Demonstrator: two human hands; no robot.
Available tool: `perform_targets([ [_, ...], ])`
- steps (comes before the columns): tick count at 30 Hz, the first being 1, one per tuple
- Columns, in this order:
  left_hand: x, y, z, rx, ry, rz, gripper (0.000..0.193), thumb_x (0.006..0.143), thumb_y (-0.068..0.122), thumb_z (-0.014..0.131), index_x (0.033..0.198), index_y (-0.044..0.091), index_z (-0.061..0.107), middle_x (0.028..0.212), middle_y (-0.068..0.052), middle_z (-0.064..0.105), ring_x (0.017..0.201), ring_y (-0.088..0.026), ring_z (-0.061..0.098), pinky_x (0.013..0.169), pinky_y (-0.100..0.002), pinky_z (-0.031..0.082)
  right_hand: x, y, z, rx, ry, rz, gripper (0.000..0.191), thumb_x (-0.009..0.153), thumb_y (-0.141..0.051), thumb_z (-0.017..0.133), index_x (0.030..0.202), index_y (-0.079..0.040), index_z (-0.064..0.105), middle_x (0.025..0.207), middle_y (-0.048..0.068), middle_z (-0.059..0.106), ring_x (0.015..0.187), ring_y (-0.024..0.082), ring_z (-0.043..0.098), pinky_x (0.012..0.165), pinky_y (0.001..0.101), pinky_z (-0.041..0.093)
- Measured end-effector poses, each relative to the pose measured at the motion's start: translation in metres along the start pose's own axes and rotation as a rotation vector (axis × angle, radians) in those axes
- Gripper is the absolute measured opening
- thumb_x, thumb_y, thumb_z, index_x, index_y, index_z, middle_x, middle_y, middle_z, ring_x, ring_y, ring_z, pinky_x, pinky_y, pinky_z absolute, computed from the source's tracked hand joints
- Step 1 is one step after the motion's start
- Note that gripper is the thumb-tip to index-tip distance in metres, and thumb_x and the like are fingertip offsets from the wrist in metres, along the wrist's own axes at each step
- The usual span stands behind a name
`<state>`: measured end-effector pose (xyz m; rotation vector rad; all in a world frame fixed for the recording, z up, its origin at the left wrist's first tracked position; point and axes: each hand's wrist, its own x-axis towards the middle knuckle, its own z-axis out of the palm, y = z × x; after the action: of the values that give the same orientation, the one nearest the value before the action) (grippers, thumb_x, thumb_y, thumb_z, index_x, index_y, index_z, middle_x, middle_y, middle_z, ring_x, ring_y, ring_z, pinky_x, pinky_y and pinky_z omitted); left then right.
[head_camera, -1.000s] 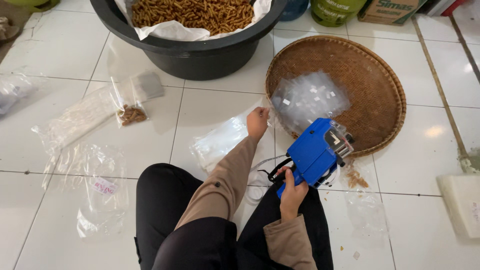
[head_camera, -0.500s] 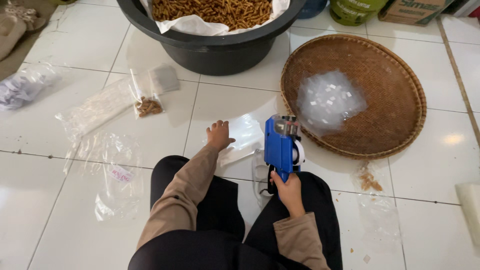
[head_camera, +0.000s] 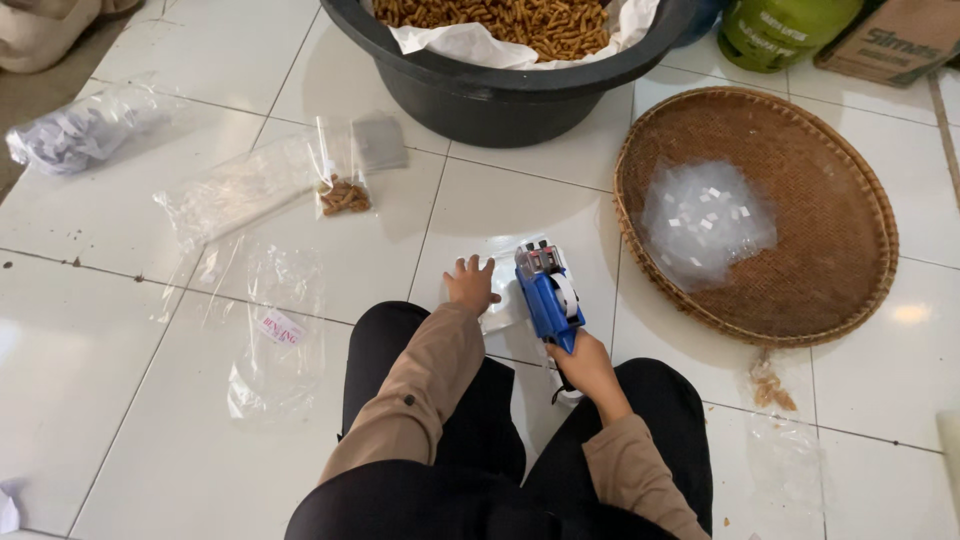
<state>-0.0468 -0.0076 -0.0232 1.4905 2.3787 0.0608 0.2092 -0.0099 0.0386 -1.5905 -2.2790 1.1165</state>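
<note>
While the left hand (head_camera: 470, 285) lies with fingers spread flat on a clear bag (head_camera: 500, 275) at frame centre, the right hand (head_camera: 585, 365) grips the blue label gun (head_camera: 548, 290) just right of it, its long axis running up-left, head almost touching the bag. Labelled clear bags (head_camera: 705, 220) sit piled in the woven tray (head_camera: 840, 190), right. One bag with a pink-printed white label (head_camera: 282, 327) lies lower left on the floor (head_camera: 100, 330).
</note>
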Motion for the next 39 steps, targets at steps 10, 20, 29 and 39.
perform_targets([
  [10,0.002,-0.002,0.004,-0.011,0.039,-0.002,0.095,0.071,0.047,0.090,0.152,0.031,0.043,0.154,-0.003,0.042,0.144,-0.032,0.035,0.104,-0.066,0.039,0.005,-0.010,0.018,-0.129,-0.065,0.101,0.049,0.082,-0.035,0.076,0.110,0.004,0.067,0.098,0.028,0.073,0.094,0.046,0.070,0.085,0.0476,0.056],
  [20,0.011,-0.013,-0.005,-0.338,0.516,-0.054,0.018,0.092,0.019,0.072,0.110,0.017,0.072,0.106,-0.005,0.071,0.103,-0.029,0.069,0.091,-0.051,0.051,-0.029,0.048,0.006,0.856,-0.100,0.127,0.023,0.091,-0.016,0.072,0.101,0.004,0.067,0.082,0.013,0.072,0.073,0.022,0.071,0.066,0.0346,0.058],
  [29,0.011,0.059,-0.021,-1.074,0.519,-0.220,0.023,0.103,0.022,0.058,0.100,0.006,0.074,0.085,-0.015,0.078,0.072,-0.028,0.075,0.070,-0.041,0.058,-0.025,0.041,-0.029,1.339,0.309,-0.037,0.023,0.101,-0.013,0.058,0.117,0.004,0.058,0.097,0.016,0.069,0.085,0.028,0.072,0.080,0.0434,0.061],
  [39,0.047,0.228,-0.016,-1.040,0.379,0.134,0.045,0.111,0.038,0.049,0.130,-0.002,0.060,0.106,-0.026,0.070,0.100,-0.039,0.069,0.089,-0.045,0.055,-0.033,0.057,-0.042,1.381,0.498,-0.215,0.019,0.104,-0.007,0.058,0.118,0.006,0.056,0.100,0.018,0.068,0.090,0.029,0.071,0.085,0.0447,0.061],
])
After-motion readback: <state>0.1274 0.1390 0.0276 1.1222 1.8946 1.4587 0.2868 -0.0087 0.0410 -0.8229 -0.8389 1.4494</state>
